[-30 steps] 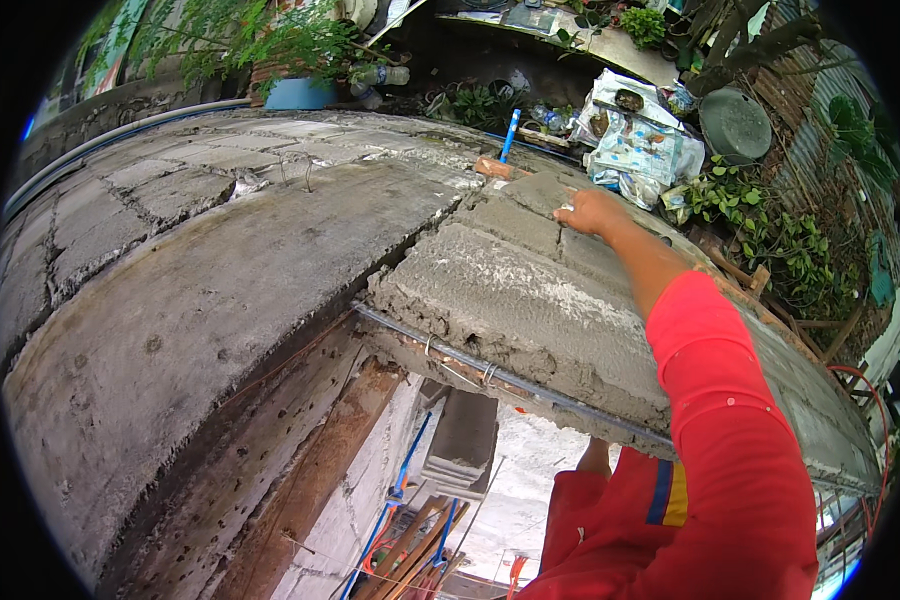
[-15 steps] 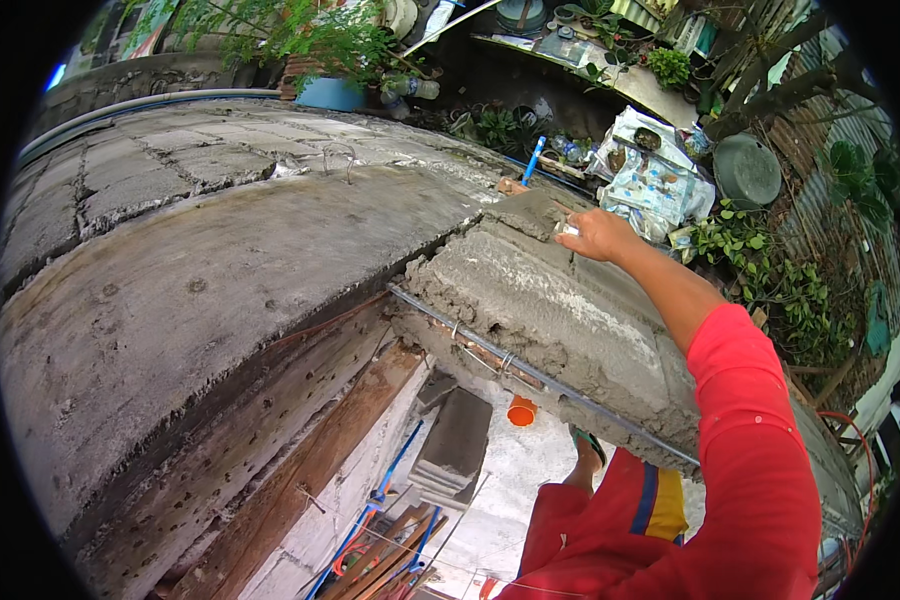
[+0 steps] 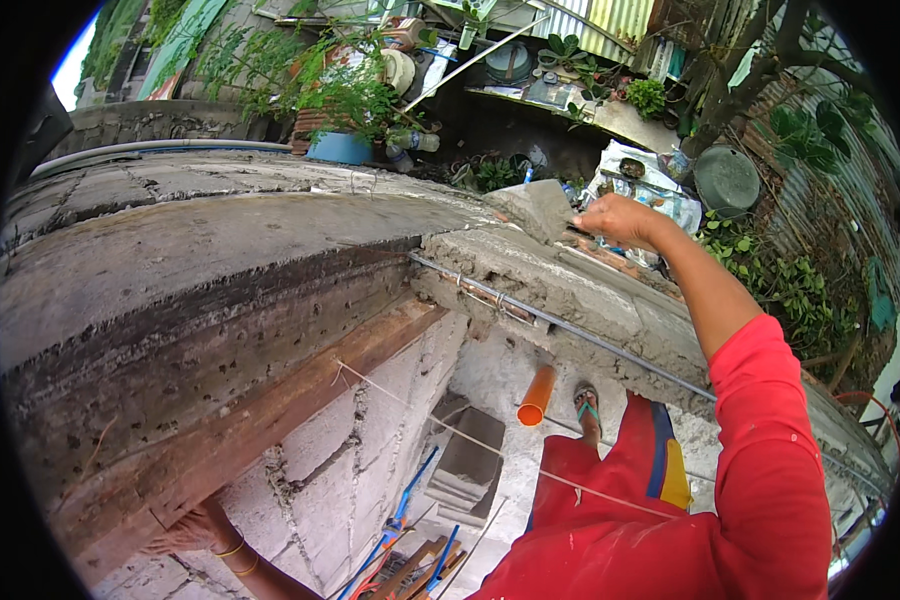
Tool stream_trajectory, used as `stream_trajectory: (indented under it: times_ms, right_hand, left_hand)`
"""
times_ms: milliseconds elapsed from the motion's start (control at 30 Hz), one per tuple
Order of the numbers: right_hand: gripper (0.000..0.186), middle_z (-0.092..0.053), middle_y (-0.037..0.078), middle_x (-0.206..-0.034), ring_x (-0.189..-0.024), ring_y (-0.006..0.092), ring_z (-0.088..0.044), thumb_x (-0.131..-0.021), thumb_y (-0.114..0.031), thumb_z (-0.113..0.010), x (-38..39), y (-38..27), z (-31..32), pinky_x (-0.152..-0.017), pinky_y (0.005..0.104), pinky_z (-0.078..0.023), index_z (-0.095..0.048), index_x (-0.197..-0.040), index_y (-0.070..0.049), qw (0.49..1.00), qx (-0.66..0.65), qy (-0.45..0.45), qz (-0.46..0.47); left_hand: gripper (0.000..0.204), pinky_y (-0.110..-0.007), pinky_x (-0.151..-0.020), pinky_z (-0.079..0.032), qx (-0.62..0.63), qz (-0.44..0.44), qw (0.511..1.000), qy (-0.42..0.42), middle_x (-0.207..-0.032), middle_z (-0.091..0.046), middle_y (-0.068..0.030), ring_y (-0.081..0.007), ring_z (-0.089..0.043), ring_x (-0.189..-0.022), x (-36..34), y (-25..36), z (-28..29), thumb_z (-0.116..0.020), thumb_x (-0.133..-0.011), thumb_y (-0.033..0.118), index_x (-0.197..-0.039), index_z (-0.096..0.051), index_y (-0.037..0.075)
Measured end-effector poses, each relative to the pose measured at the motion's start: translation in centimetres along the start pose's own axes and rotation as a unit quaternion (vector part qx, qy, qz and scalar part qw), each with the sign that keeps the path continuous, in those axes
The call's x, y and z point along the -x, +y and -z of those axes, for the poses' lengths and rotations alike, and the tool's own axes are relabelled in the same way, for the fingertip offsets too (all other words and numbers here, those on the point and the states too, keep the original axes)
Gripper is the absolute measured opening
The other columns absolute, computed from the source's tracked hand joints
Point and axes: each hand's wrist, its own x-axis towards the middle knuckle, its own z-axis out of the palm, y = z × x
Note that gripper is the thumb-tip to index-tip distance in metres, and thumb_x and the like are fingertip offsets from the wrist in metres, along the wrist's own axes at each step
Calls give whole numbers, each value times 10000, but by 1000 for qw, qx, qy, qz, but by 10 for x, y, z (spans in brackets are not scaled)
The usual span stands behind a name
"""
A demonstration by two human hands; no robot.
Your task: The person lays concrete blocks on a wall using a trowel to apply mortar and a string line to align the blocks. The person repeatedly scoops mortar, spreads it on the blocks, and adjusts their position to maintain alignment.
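The hands are well apart. The right hand (image 3: 622,220) is closed on the trowel (image 3: 538,208), whose blade lies just to its left, by the far edge of the wall (image 3: 600,288) — its long axis goes about leftward. The left hand (image 3: 192,528), far from the trowel, is against the beam (image 3: 290,375); whether it grips, I cannot tell.

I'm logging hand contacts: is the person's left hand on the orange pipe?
No, the left hand is at the lower edge of the wooden beam, well apart from the orange pipe.
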Motion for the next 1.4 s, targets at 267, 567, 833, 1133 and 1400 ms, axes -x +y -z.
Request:
stream_trajectory:
  times_ms: [267,567,833,1133,1400]
  right_hand:
    - [564,-553,24,-679,-507,140,-533,-991,-604,-624,202,-137,-11,-449,354,-418,-654,-952,-43,990,-96,104,26]
    - [225,-641,46,-758,-566,134,-619,-974,-223,-701,514,-125,-176,-488,305,-504,-608,-1099,-61,826,-452,40,334]
    - [265,-614,84,-753,-592,160,-596,-932,-117,-674,749,80,-392,-586,298,-499,-585,-1152,1,735,-587,201,273]
    - [517,-655,116,-910,-755,289,-637,-898,-145,-729,955,273,-489,-827,386,-534,-529,-1341,28,487,-209,843,-93]
    - [422,-696,253,-971,-931,494,-676,-819,-134,-712,1091,584,-489,-802,477,-547,-597,-1201,3,375,-181,841,-344]
  left_hand:
    - [727,-550,-1190,-232,-41,84,990,-108,-1584,-493,9,-268,-399,-1494,-49,32,31,-504,-1012,686,-1545,-503,191]
    - [614,-587,-1072,-424,-83,80,967,-226,-1577,-507,19,-247,-504,-1416,-53,19,48,-500,-1030,596,-1540,-511,256]
    - [612,-671,-971,-453,139,54,986,76,-1481,-568,-206,-409,-567,-1311,-56,-1,99,-636,-906,484,-1371,-598,88]
    - [426,-478,-936,-543,582,-3,768,-268,-1259,-664,-283,-406,-668,-1118,97,224,218,-571,-1043,301,-1285,-637,-44]
    - [254,-374,-840,-575,744,-319,437,-393,-982,-763,-200,-306,-745,-886,98,354,637,-705,-942,150,-1098,-721,-49]
